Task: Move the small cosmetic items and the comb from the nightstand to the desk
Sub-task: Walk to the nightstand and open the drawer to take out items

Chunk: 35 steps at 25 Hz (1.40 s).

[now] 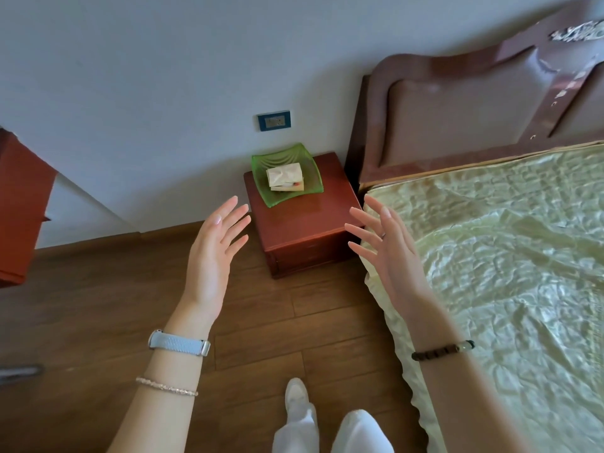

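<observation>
1. Standing on the wooden floor (98, 305), the person faces the nightstand (304, 230) with both hands lifted in front; a red-brown piece of furniture (19, 204) at the far left edge may be the desk, but I cannot tell.
2. The left hand (212, 253) is spread wide, fingers apart, holding nothing and touching nothing, near the left side of the nightstand surface.
3. On the nightstand stands a green glass dish (310, 165) with a small folded packet (285, 176) inside it. No comb is visible; whether the packet is a cosmetic item I cannot tell.
4. The right hand (389, 246) is also fully open and empty, between the nightstand and the bed (506, 256).
5. I judge the step as the approach, or a check for what remains. The next move calls for reaching down to the dish and closing the grip on the packet.
</observation>
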Each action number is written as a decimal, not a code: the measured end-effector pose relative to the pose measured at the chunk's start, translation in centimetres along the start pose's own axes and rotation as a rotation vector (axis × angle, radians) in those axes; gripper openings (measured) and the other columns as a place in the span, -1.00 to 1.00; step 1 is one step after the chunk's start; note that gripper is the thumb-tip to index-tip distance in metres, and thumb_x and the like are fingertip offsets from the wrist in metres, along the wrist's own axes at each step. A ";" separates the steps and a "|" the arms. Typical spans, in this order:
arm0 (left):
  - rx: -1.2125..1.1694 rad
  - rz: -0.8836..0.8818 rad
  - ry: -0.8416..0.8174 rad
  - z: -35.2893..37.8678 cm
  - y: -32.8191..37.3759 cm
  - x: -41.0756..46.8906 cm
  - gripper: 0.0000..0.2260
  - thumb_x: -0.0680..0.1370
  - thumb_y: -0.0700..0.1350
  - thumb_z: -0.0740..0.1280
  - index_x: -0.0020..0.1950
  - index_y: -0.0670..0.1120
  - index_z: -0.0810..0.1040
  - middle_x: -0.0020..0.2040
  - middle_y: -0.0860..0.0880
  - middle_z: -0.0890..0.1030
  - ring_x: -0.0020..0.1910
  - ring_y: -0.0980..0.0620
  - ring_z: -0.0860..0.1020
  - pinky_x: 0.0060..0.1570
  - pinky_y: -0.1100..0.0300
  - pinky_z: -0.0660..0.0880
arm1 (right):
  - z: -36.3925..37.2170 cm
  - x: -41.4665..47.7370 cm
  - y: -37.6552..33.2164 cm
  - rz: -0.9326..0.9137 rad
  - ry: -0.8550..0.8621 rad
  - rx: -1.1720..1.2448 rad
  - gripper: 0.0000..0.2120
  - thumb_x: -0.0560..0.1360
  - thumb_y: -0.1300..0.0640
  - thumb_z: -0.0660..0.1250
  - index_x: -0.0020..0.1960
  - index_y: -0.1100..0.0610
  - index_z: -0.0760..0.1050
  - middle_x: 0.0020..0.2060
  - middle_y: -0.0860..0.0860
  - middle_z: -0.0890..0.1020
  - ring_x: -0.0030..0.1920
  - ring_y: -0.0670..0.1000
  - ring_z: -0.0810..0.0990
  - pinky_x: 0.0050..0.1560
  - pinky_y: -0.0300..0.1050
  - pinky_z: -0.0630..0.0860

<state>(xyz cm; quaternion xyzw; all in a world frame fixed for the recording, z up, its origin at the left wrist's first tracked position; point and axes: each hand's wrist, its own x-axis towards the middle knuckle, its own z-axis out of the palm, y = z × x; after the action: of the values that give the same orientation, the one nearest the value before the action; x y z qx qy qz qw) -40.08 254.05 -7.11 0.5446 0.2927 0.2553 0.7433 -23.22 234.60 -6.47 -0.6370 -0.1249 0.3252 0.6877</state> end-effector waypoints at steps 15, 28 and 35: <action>0.280 0.164 0.183 -0.7 -26.8 12.2 -0.69 0.64 -0.11 0.22 0.38 -0.02 0.48 0.32 0.02 0.56 0.33 0.10 0.51 0.36 -0.07 0.43 | -6.6 16.9 23.9 0.062 -0.004 0.061 -0.68 0.68 -0.03 0.11 0.38 -0.06 0.46 0.27 0.01 0.62 0.25 0.03 0.62 0.36 0.21 0.47; 0.452 0.310 0.113 -3.9 -49.0 19.4 -0.71 0.64 -0.12 0.25 0.36 -0.02 0.48 0.29 0.08 0.57 0.30 0.20 0.50 0.35 0.18 0.43 | -7.7 26.3 45.8 0.039 -0.063 0.173 -0.65 0.65 -0.04 0.20 0.39 -0.01 0.46 0.28 0.05 0.61 0.24 0.07 0.63 0.33 0.18 0.50; 0.959 0.525 0.053 -6.0 -54.2 22.6 -0.69 0.60 -0.09 0.28 0.35 0.02 0.49 0.30 0.11 0.49 0.34 0.17 0.42 0.36 0.19 0.36 | -5.9 30.8 52.0 0.245 0.001 0.499 -0.59 0.65 0.00 0.19 0.43 0.15 0.40 0.33 0.20 0.53 0.26 0.18 0.58 0.34 0.20 0.48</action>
<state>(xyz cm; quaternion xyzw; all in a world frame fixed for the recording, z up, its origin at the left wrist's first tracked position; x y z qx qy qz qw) -25.33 258.80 -64.03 0.8705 0.2490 0.2837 0.3157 -11.38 247.37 -64.62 -0.4583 0.0376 0.4264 0.7789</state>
